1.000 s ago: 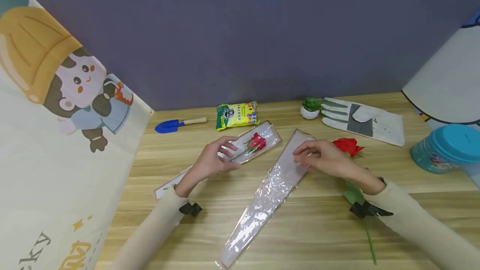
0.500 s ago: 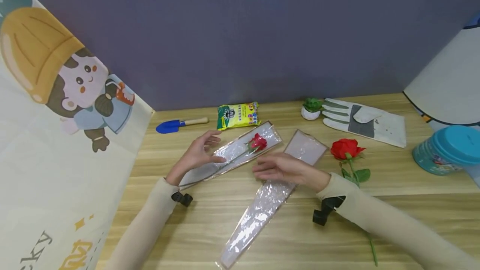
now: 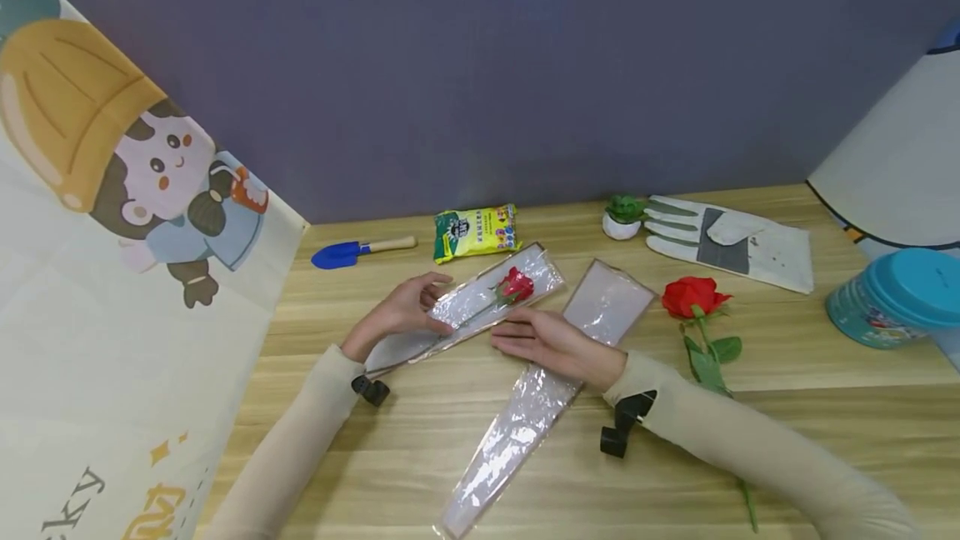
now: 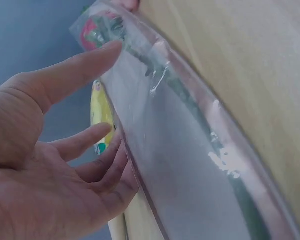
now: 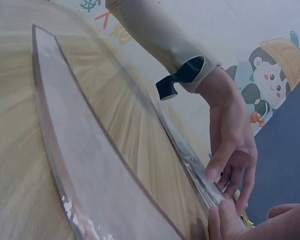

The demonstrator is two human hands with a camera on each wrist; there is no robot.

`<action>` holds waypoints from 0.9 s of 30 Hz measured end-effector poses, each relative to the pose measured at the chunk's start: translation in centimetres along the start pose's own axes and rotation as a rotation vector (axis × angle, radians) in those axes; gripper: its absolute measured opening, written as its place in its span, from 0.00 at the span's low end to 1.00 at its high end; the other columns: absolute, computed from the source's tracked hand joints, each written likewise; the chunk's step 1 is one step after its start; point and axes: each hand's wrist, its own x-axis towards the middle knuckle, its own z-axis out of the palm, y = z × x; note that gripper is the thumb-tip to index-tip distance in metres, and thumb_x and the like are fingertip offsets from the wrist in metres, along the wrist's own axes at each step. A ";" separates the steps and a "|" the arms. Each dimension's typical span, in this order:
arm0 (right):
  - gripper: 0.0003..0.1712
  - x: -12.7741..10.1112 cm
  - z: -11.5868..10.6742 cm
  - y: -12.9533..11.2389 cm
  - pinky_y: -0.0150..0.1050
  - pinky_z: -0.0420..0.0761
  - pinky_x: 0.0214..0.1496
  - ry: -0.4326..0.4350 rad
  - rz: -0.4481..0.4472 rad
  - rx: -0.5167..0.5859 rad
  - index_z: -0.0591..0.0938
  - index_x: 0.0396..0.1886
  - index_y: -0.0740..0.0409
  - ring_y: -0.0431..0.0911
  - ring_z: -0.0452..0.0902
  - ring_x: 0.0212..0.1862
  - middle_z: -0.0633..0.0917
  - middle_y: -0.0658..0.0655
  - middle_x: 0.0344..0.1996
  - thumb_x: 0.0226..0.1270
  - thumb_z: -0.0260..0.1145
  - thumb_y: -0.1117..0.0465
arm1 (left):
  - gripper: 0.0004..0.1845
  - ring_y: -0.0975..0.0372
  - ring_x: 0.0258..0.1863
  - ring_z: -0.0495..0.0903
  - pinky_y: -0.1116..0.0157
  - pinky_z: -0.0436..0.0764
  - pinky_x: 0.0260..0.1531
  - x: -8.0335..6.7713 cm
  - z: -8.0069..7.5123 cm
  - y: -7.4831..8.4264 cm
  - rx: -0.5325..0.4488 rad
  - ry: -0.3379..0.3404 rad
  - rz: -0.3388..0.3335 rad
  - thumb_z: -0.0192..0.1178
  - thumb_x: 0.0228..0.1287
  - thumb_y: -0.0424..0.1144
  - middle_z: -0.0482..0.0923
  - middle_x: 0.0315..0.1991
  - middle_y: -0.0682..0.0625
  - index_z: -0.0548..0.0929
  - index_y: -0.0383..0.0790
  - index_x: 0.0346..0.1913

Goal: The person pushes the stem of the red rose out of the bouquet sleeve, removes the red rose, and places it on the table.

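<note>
Left hand [image 3: 401, 311] fingers [image 4: 97, 57] are straight, pressed on the far edge of the long clear crinkly plastic sleeve w/ red rose inside [image 3: 480, 305], centre-left on the wooden table [image 3: 787, 357]. Right hand [image 3: 551, 340] is laid flat, relaxed, at its near edge, over the empty clear tapered plastic sleeve [image 3: 525, 407]. Slippery film could probably be creased or the stem pushed out if pressed unevenly.

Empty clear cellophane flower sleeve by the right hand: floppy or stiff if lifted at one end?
The empty clear tapered cellophane sleeve is probably floppy: thin, crinkled and lying flat on the wooden table. Likely very light, so a push may slide it. Its glossy film looks slippery under the right hand.
</note>
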 end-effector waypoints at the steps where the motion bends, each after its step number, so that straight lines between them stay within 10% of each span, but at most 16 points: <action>1: 0.27 0.0 0.1 0.0 0.51 0.73 0.79 0.003 -0.004 0.003 0.61 0.76 0.71 0.67 0.63 0.78 0.65 0.76 0.75 0.86 0.46 0.61 | 0.45 0.48 0.55 0.81 0.52 0.83 0.61 0.1 0.1 0.0 0.011 -0.001 0.000 0.83 0.48 0.34 0.80 0.59 0.36 0.74 0.36 0.72; 8: 0.26 0.1 0.3 0.2 0.49 0.75 0.78 0.030 -0.015 0.031 0.63 0.75 0.71 0.66 0.67 0.76 0.69 0.75 0.72 0.85 0.47 0.64 | 0.38 0.57 0.44 0.78 0.66 0.80 0.46 0.4 0.9 0.1 0.042 0.012 0.036 0.84 0.45 0.32 0.82 0.47 0.43 0.80 0.37 0.62; 14: 0.18 -0.2 0.3 0.4 0.45 0.82 0.71 0.040 -0.068 -0.075 0.70 0.65 0.71 0.51 0.86 0.55 0.82 0.65 0.54 0.82 0.51 0.67 | 0.32 0.59 0.40 0.78 0.66 0.78 0.42 -0.1 1.2 0.6 0.008 0.010 0.050 0.81 0.51 0.33 0.81 0.44 0.45 0.80 0.42 0.60; 27: 0.17 -1.2 -0.1 -0.8 0.36 0.86 0.63 0.074 -0.221 -0.280 0.71 0.61 0.67 0.42 0.82 0.46 0.83 0.51 0.44 0.79 0.60 0.64 | 0.27 0.62 0.36 0.86 0.69 0.87 0.38 -0.9 1.8 3.3 -0.181 0.004 0.191 0.70 0.62 0.24 0.86 0.42 0.38 0.77 0.34 0.64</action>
